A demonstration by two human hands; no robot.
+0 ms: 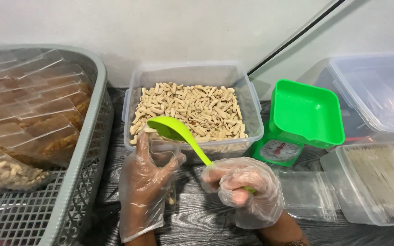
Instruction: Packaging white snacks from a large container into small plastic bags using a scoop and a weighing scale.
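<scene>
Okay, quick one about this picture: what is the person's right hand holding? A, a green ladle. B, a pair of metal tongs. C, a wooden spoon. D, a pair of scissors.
A: the gloved right hand grips the handle of a green ladle, its bowl over the small clear bag held by the left hand, at the tub of beige snack sticks.

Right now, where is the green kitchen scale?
In the head view, the green kitchen scale stands right of centre on the dark table, between the clear tub of beige snack sticks and the clear lidded containers at the right.
</scene>
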